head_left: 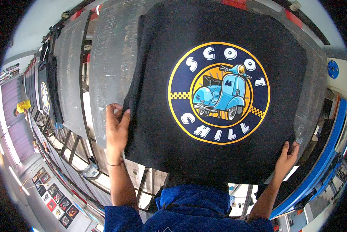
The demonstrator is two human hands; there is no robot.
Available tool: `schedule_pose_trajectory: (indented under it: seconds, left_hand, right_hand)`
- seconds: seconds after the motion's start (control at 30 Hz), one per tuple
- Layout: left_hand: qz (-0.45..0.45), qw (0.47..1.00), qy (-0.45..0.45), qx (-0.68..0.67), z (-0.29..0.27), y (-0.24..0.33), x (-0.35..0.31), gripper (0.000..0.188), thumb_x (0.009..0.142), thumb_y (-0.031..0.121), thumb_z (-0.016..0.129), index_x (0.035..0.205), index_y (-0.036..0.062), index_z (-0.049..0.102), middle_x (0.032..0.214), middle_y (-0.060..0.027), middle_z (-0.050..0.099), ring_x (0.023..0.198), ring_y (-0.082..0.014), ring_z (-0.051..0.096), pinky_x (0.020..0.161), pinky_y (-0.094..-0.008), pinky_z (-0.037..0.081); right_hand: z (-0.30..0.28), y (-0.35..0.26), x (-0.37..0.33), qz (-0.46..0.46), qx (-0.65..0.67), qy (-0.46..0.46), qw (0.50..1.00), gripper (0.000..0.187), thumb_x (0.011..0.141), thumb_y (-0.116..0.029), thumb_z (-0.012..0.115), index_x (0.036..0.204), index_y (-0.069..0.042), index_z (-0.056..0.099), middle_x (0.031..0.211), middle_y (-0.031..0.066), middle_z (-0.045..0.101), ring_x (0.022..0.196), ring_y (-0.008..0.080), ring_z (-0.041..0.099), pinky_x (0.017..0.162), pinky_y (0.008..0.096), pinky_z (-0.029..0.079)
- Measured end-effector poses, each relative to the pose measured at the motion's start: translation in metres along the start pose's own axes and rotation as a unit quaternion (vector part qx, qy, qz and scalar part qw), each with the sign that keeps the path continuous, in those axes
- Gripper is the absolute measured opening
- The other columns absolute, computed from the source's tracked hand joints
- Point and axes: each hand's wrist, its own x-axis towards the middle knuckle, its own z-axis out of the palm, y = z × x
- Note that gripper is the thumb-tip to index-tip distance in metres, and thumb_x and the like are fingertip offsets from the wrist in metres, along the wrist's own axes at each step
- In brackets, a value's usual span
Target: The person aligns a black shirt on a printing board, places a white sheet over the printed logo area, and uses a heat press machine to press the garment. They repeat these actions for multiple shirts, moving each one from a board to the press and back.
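Basically, black shirt (220, 154) lies spread over grey board (113, 58), scooter print (218, 93) face up. Left hand (118, 129) pinches its left edge; right hand (286, 157) at lower right edge, grip unclear. Wide spacing probably holds fabric taut.

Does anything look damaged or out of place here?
Some wear: the grey board left of the black printed fabric has pale scratches and scuffs. The fabric's edge looks slightly rumpled near the left hand's grip.
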Motion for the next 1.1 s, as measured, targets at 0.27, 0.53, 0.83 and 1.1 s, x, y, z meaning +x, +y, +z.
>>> schedule_pose_trajectory:
  seconds: [0.27, 0.53, 0.83, 1.1]
  left_hand:
    - [0.263, 0.866, 0.361, 0.224, -0.044, 0.004, 0.027, 0.021, 0.092, 0.009, 0.061, 0.108, -0.0028, 0.056, 0.092, -0.0102, 0.059, 0.082, -0.0182, 0.055, 0.074, -0.0299, 0.046]
    - [0.197, 0.886, 0.082, 0.411, 0.006, -0.007, -0.008, 0.021, 0.089, 0.011, 0.066, 0.101, -0.0028, 0.057, 0.092, -0.0181, 0.057, 0.09, -0.0345, 0.056, 0.082, -0.0425, 0.043]
    - [0.023, 0.979, -0.057, 0.194, -0.01, 0.006, 0.013, 0.024, 0.086, 0.008, 0.069, 0.101, -0.0014, 0.053, 0.08, -0.0011, 0.054, 0.074, -0.0108, 0.047, 0.067, -0.0271, 0.041]
    - [0.31, 0.868, 0.123, 0.368, 0.03, 0.01, -0.013, 0.046, 0.091, 0.009, 0.058, 0.133, -0.0056, 0.047, 0.135, -0.0242, 0.05, 0.127, -0.039, 0.046, 0.107, -0.0468, 0.034]
  right_hand:
    - [-0.003, 0.002, 0.0, 0.019, 0.008, 0.01, 1.0, 0.018, 0.096, -0.014, 0.062, 0.103, 0.0, 0.053, 0.093, 0.0043, 0.051, 0.088, 0.0147, 0.049, 0.081, 0.0262, 0.039]
    - [0.002, -0.028, -0.003, -0.017, -0.069, 0.026, 0.997, 0.022, 0.095, -0.013, 0.062, 0.111, 0.001, 0.056, 0.101, 0.0096, 0.06, 0.093, 0.0203, 0.055, 0.087, 0.0316, 0.043]
    - [-0.011, -0.014, 0.011, -0.012, -0.094, -0.035, 0.995, 0.02, 0.094, -0.012, 0.061, 0.108, 0.001, 0.055, 0.097, 0.0113, 0.061, 0.092, 0.023, 0.057, 0.09, 0.0336, 0.043]
    - [-0.013, -0.015, 0.011, 0.023, -0.002, 0.004, 1.0, 0.029, 0.092, -0.003, 0.061, 0.117, -0.003, 0.047, 0.103, 0.0076, 0.053, 0.094, 0.019, 0.049, 0.089, 0.0314, 0.04]
